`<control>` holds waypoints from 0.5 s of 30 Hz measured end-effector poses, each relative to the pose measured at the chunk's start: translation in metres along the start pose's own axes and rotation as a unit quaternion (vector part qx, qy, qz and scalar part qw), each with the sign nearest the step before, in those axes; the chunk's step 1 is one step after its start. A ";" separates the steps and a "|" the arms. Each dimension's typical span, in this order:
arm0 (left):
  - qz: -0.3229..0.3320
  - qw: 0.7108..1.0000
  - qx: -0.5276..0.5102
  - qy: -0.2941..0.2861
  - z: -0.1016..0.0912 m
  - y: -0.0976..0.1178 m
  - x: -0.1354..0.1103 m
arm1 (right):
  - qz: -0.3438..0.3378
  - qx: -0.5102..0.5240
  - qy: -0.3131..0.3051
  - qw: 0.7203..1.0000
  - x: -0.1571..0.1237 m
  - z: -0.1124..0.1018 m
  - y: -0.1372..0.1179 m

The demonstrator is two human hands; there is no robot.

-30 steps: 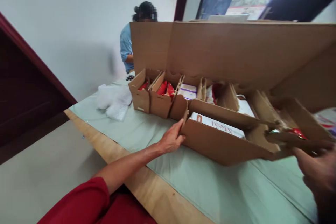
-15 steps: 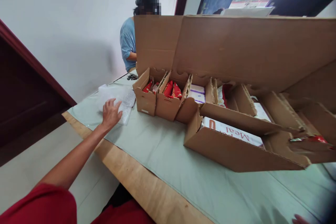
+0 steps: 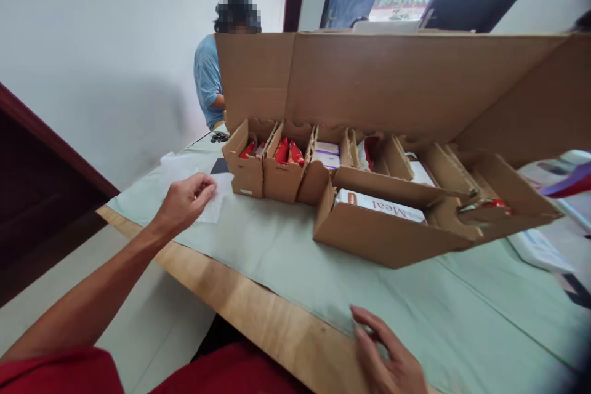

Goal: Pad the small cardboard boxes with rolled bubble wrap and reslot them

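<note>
My left hand (image 3: 184,204) is closed in a pinch at the left of the table, its thumb and fingers on a sheet of clear bubble wrap (image 3: 212,209). One end of the wrap is lifted near the fingertips. My right hand (image 3: 390,357) hovers low over the table's front edge, fingers apart and holding nothing. Beyond it stands a cardboard bin (image 3: 392,243) with a white box marked "Meal" (image 3: 378,204) inside. Red packets (image 3: 289,152) sit in the smaller cardboard bins to the left of that.
A tall cardboard panel (image 3: 397,86) rises behind the row of bins. A dark flat object (image 3: 220,165) lies beside the leftmost bin. White and purple packaging (image 3: 554,197) is at the right. Across the table sits a person in a blue shirt (image 3: 207,74).
My left hand has gone from spread over the bubble wrap to pinching and lifting it, uncovering a dark flat object. My right hand has come further into view. The view has shifted right.
</note>
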State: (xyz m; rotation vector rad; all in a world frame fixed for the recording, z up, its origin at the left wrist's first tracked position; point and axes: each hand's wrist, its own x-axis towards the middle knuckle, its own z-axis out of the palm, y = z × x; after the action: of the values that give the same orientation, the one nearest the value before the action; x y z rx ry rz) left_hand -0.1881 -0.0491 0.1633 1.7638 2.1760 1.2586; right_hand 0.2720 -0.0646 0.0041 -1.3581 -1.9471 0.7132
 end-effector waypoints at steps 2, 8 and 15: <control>-0.031 0.983 -0.173 -0.052 -0.017 0.044 -0.023 | -0.068 0.045 -0.016 0.997 0.019 0.025 -0.041; -0.056 0.901 -0.387 -0.187 -0.036 0.145 -0.048 | -0.176 0.232 -0.100 0.951 0.094 0.060 -0.120; -0.059 0.862 -0.469 -0.185 -0.037 0.184 -0.048 | -0.151 0.472 -0.432 0.754 0.094 0.073 -0.132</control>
State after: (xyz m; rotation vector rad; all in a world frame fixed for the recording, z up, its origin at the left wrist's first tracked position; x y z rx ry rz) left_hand -0.0470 -0.1086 0.2813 1.2642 1.0987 1.4230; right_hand 0.1146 -0.0221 0.0738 -0.0200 -1.8079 2.0300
